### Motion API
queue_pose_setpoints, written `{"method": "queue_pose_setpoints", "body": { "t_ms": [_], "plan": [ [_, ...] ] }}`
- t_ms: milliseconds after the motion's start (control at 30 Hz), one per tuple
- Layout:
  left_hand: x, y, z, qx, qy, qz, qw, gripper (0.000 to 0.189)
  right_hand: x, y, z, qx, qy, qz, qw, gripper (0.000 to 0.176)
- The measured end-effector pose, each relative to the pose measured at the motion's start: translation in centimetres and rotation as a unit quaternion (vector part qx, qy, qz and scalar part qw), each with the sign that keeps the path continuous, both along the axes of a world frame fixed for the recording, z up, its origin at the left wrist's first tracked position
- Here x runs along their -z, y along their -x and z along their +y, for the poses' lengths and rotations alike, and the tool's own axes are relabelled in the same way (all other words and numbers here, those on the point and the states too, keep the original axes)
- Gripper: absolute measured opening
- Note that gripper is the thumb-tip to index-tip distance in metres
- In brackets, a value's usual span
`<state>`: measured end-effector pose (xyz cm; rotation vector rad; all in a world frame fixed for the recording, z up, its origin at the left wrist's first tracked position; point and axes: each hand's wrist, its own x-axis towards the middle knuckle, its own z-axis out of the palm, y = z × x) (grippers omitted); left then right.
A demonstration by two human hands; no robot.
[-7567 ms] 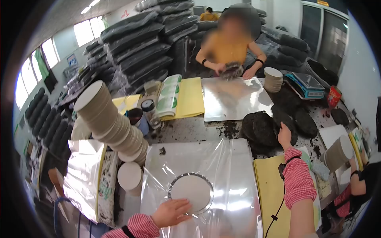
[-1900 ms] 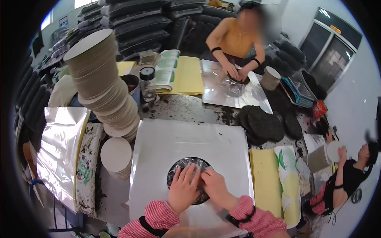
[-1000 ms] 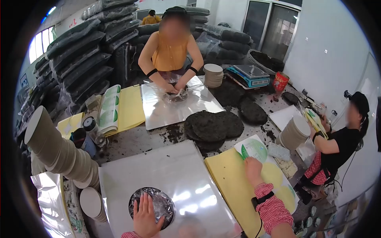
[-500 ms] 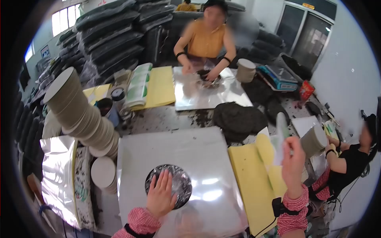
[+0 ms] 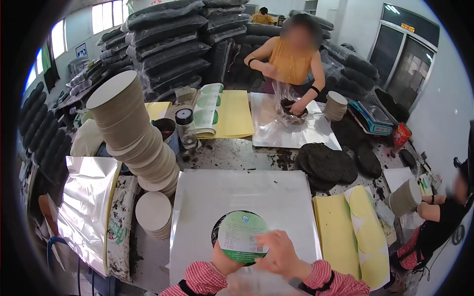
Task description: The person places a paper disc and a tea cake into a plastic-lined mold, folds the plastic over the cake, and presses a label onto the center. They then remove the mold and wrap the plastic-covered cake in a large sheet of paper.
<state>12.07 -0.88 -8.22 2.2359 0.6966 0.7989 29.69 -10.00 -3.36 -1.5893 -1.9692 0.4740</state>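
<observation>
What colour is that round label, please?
The label is white with a green rim; head view.

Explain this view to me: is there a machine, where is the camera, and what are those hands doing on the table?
There is no machine. A person wears a camera on the head, looking down at their own two bare hands in red checked sleeves. The left hand and right hand are both at a round green-and-white label lying over a dark disc on a silver sheet. Whether they are pinching or pressing, I cannot tell. Around them are a leaning stack of card discs, dark pressed cakes and yellow backing sheets. A person in a yellow top works across the table, another person at the right.
</observation>
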Motion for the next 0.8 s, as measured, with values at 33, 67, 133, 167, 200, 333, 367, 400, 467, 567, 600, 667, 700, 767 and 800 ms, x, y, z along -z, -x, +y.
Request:
{"method": "queue_pose_setpoints", "body": {
  "t_ms": [33, 67, 133, 167, 200, 333, 367, 400, 467, 567, 600, 667, 700, 767, 800],
  "plan": [
    [0.1, 0.0, 0.1, 0.003, 0.004, 0.002, 1.000, 0.039, -0.1, 0.1, 1.7, -0.001, -0.026, 0.137, 0.990, 0.046],
    [0.3, 0.2, 0.3, 0.033, 0.026, 0.016, 0.999, 0.045, 0.5, 0.2, 3.1, -0.001, -0.054, 0.270, 0.961, 0.054],
    [0.2, 0.5, 0.5, 0.054, 0.042, 0.034, 0.997, 0.050, 3.1, 0.5, 4.9, 0.001, -0.044, 0.301, 0.953, 0.064],
    [-0.1, 0.5, 0.4, -0.019, 0.075, -0.041, 0.996, 0.055, 4.0, 1.1, 5.1, 0.003, -0.060, 0.190, 0.980, 0.066],
    [-0.2, 0.7, 0.5, -0.094, 0.105, -0.120, 0.983, 0.060, 4.4, 1.7, 5.3, 0.004, -0.079, 0.075, 0.994, 0.068],
    [0.0, 1.9, 0.1, -0.141, 0.165, -0.281, 0.935, 0.056, 3.7, 3.6, 5.2, -0.043, -0.038, -0.184, 0.981, 0.076],
    [0.9, 2.2, 0.6, -0.145, 0.073, -0.219, 0.962, 0.052, 3.7, 3.7, 5.2, -0.045, -0.040, -0.165, 0.984, 0.077],
    [0.8, 2.8, 0.8, -0.144, 0.079, -0.219, 0.962, 0.052, 3.5, 3.7, 5.3, -0.044, -0.035, -0.165, 0.985, 0.077],
    [0.4, 4.0, 0.7, -0.214, 0.056, -0.092, 0.971, 0.049, 3.3, 3.9, 5.2, -0.048, -0.035, -0.165, 0.985, 0.079],
    [1.5, 4.5, 1.0, -0.240, 0.097, -0.028, 0.966, 0.040, 3.4, 4.0, 5.0, -0.044, -0.034, -0.180, 0.982, 0.082],
    [1.3, 4.6, 0.8, -0.239, 0.137, 0.001, 0.961, 0.036, 3.2, 4.0, 4.8, -0.043, -0.029, -0.186, 0.981, 0.081],
    [-5.7, 2.7, -0.5, -0.126, -0.047, 0.038, 0.990, 0.044, 2.9, 4.0, 4.2, -0.027, 0.048, -0.171, 0.984, 0.082],
    [-7.1, 0.8, -1.3, -0.059, -0.139, -0.040, 0.988, 0.041, 5.0, 3.7, 4.3, -0.003, -0.052, -0.245, 0.968, 0.083],
    [-8.6, -1.6, -3.1, -0.008, -0.226, -0.120, 0.967, 0.038, 6.7, 2.9, 3.9, 0.018, -0.163, -0.162, 0.973, 0.084],
    [-9.0, -2.0, -3.7, 0.020, -0.221, -0.062, 0.973, 0.031, 5.8, 2.2, 3.5, 0.006, -0.161, -0.163, 0.973, 0.084]
  ]
}}
